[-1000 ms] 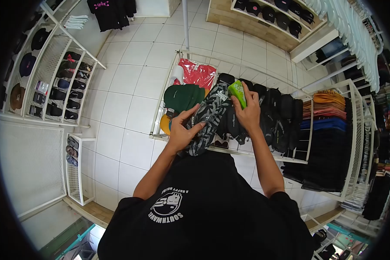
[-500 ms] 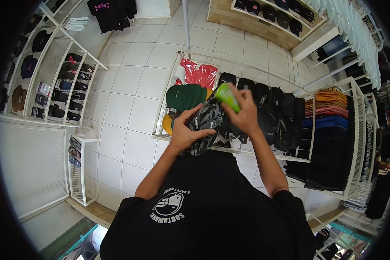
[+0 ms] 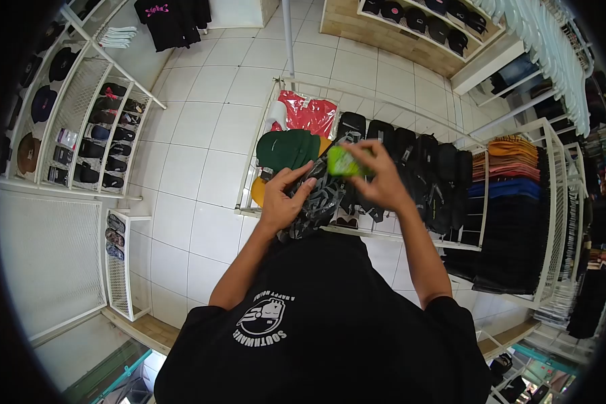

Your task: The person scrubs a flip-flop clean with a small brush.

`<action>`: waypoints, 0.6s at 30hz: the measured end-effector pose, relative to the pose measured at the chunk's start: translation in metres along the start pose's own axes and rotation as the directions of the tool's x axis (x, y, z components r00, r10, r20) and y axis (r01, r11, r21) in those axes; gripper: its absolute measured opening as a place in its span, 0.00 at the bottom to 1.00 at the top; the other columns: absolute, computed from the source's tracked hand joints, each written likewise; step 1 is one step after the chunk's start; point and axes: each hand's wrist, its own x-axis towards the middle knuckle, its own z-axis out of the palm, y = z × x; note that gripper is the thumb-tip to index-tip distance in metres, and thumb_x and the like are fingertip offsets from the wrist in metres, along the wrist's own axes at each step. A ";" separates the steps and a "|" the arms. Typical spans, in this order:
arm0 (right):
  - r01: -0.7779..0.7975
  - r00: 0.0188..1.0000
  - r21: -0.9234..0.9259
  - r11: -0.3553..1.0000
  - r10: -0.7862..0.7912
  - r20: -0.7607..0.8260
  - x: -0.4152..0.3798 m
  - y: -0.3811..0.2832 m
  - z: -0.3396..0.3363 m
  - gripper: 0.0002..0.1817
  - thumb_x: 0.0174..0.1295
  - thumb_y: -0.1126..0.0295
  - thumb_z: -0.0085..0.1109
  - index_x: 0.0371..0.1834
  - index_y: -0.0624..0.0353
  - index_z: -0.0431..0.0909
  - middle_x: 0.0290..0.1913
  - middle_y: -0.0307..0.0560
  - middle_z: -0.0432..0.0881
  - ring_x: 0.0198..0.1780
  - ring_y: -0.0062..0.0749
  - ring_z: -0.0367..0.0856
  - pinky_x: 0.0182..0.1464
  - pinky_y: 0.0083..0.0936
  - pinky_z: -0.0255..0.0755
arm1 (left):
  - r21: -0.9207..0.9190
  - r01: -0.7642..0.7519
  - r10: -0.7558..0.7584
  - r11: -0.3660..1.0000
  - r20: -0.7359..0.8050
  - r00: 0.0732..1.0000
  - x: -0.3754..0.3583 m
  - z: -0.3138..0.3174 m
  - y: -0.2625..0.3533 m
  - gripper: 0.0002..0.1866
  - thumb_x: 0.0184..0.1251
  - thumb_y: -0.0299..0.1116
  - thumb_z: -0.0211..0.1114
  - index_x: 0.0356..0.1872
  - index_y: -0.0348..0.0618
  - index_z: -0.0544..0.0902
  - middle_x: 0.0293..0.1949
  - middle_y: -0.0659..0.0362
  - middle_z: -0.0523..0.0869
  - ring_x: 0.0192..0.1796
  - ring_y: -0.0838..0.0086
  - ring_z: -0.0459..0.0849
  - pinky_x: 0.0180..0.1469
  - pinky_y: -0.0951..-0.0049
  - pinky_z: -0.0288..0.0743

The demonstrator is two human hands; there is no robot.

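My left hand (image 3: 283,202) is closed on a dark grey patterned bag (image 3: 316,205), its thumb lying across the fabric near the top. The bag is in front of my black shirt, above the near edge of a white rack. My right hand (image 3: 382,180) grips a bright green packet (image 3: 347,161), slightly blurred, over the upper right side of the bag. Green caps (image 3: 286,149) lie just beyond my left hand, with a red plastic-wrapped garment (image 3: 308,113) behind them.
The white wire rack (image 3: 411,116) also holds a row of black bags (image 3: 429,172). Folded clothes (image 3: 515,161) are stacked at the right. Shelves of caps and footwear (image 3: 108,138) stand at the left, and a low stand (image 3: 120,276) is at the lower left.
The green packet has moved slightly left and down and turned more level. My left thumb has shifted up, away from the middle of the bag, and the bag's surface looks differently creased.
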 end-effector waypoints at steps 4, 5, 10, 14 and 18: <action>-0.047 0.998 0.011 0.999 0.046 0.036 0.008 0.013 -0.017 0.38 0.50 0.72 0.77 0.71 0.43 0.83 0.57 0.52 0.77 0.59 0.46 0.80 0.63 0.36 0.77 | -0.054 -0.022 0.023 0.998 0.022 0.999 0.008 -0.005 -0.002 0.19 0.78 0.33 0.70 0.66 0.44 0.87 0.32 0.68 0.71 0.35 0.83 0.68 0.37 0.79 0.62; -0.011 0.994 0.020 1.000 0.009 0.113 0.004 0.003 -0.018 0.39 0.50 0.73 0.77 0.71 0.42 0.83 0.57 0.52 0.77 0.60 0.46 0.79 0.64 0.36 0.77 | -0.079 0.000 0.004 0.997 0.050 0.999 0.008 -0.007 -0.001 0.18 0.79 0.33 0.69 0.66 0.44 0.87 0.32 0.68 0.71 0.35 0.83 0.68 0.37 0.79 0.62; 0.201 0.930 -0.028 0.979 -0.182 0.320 0.000 -0.024 0.000 0.38 0.49 0.77 0.75 0.68 0.41 0.85 0.61 0.53 0.78 0.64 0.51 0.78 0.68 0.42 0.74 | -0.017 0.048 -0.046 0.999 0.115 0.992 0.014 -0.015 0.005 0.18 0.77 0.37 0.70 0.63 0.46 0.88 0.28 0.62 0.73 0.33 0.78 0.72 0.37 0.74 0.66; 0.174 0.964 -0.083 0.981 -0.152 0.220 0.005 -0.010 0.003 0.35 0.50 0.81 0.71 0.65 0.42 0.86 0.59 0.54 0.80 0.64 0.52 0.78 0.66 0.45 0.74 | 0.033 0.041 -0.043 0.999 0.081 0.996 0.015 -0.018 0.002 0.18 0.78 0.40 0.69 0.63 0.47 0.89 0.28 0.62 0.72 0.32 0.77 0.72 0.36 0.71 0.66; 0.335 0.890 -0.108 0.936 -0.277 0.362 -0.003 -0.019 0.022 0.36 0.47 0.84 0.71 0.63 0.42 0.88 0.58 0.54 0.80 0.62 0.52 0.80 0.65 0.41 0.76 | 0.110 0.002 -0.018 0.994 0.146 0.989 0.018 -0.020 0.008 0.18 0.78 0.41 0.69 0.62 0.48 0.89 0.28 0.60 0.72 0.32 0.75 0.72 0.35 0.69 0.66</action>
